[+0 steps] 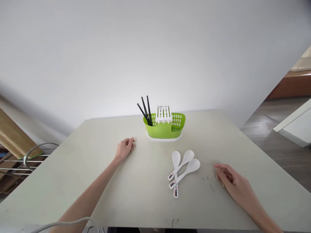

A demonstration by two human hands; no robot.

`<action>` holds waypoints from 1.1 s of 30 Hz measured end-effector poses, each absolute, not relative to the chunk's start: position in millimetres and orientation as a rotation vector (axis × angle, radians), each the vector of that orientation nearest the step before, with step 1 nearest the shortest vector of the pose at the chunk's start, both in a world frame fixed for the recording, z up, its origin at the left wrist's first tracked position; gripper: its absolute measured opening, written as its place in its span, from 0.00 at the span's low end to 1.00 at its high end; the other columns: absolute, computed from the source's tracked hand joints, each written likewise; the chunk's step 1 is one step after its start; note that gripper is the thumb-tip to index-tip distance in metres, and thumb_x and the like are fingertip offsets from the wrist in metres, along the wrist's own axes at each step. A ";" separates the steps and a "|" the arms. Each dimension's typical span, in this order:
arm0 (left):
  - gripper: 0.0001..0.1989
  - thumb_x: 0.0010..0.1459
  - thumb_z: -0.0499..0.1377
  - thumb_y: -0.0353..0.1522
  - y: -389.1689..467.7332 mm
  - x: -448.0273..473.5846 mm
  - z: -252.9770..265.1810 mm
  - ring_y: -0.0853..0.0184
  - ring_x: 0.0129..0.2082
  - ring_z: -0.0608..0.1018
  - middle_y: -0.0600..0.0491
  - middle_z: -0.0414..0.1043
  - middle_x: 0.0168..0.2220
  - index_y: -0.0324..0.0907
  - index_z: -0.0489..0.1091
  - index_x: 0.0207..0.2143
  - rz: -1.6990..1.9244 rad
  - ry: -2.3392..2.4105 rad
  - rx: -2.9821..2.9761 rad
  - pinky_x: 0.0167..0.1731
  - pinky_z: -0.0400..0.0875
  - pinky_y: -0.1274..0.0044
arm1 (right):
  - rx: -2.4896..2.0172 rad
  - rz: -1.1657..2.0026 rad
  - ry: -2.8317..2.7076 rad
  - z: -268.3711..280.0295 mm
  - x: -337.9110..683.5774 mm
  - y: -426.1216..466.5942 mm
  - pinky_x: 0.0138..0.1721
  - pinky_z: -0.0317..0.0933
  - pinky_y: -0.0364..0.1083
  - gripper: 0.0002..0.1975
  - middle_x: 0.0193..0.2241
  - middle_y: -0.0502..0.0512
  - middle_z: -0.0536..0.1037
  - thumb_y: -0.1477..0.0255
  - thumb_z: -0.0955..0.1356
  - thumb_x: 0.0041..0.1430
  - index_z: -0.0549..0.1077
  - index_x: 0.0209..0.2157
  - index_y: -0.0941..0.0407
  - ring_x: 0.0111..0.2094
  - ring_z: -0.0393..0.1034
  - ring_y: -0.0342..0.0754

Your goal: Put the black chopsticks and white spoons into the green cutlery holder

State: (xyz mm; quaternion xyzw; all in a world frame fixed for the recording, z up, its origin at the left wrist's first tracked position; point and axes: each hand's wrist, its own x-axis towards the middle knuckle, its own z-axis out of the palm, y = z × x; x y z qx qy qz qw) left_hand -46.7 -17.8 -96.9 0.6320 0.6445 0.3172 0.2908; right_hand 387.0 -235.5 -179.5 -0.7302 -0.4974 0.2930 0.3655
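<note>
My left hand [125, 148] rests on the table left of the green caddy, its fingers loosely bent and a little apart, with nothing in them. On the right side my right hand [230, 181] lies on the tabletop, index finger reaching forward and the others half curled; it is also without any object. Between the hands lie three white spoons, crossing one another: one spoon [176, 158] points toward the front edge, while a second spoon [188, 157] and a third spoon [193, 165] slant to the right. Black chopsticks [145, 111] lean in the left compartment of the green utensil caddy [157, 131].
A white slotted rack [163, 114] tops the caddy's middle, and a white tray [164, 139] is under it. The pale table [136, 194] meets a wall behind. A grey cable [65, 222] crosses my left forearm. A metal wire rack [29, 161] stands beyond the left edge.
</note>
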 end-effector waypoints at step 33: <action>0.25 0.67 0.54 0.53 -65.6 -80.8 -123.7 0.70 0.22 0.66 0.57 0.69 0.24 0.42 0.75 0.35 0.953 1.458 1.735 0.27 0.60 0.77 | -1.862 0.931 -1.455 -152.1 345.5 -177.8 0.30 0.58 0.46 0.29 0.23 0.50 0.74 0.44 0.63 0.66 0.80 0.36 0.54 0.25 0.66 0.47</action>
